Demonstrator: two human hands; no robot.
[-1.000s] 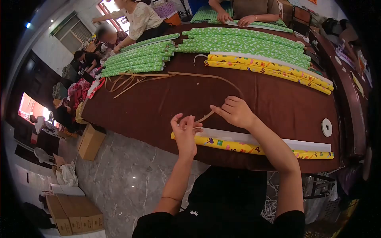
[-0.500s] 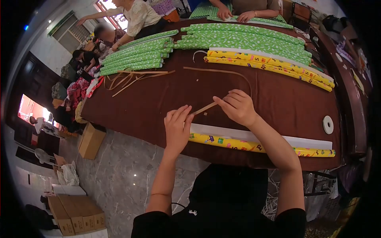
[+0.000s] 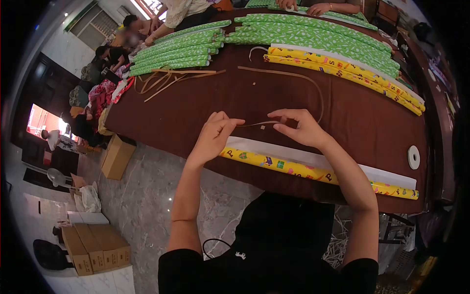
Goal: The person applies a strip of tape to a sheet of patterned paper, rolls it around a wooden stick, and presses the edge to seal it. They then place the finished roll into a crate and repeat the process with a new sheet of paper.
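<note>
A thin brown paper strip (image 3: 298,78) loops across the dark brown table (image 3: 205,103). My left hand (image 3: 213,134) pinches its near end. About a hand's width to the right, my right hand (image 3: 299,126) pinches the same strip. Both hands hover just above a long yellow patterned roll (image 3: 293,169) with a white edge band, which lies along the table's near edge.
Rolls of green wrapping paper (image 3: 176,51) and more yellow rolls (image 3: 342,68) are stacked at the far side. Loose brown strips (image 3: 171,78) lie at the left. A white tape ring (image 3: 413,157) sits at the right. Other people's hands (image 3: 318,7) work at the far edge. Cardboard boxes (image 3: 95,247) stand on the floor.
My left hand has moved from flat beside the strip to pinching its end. My right hand has shifted a little along the strip. The view has tilted down.
</note>
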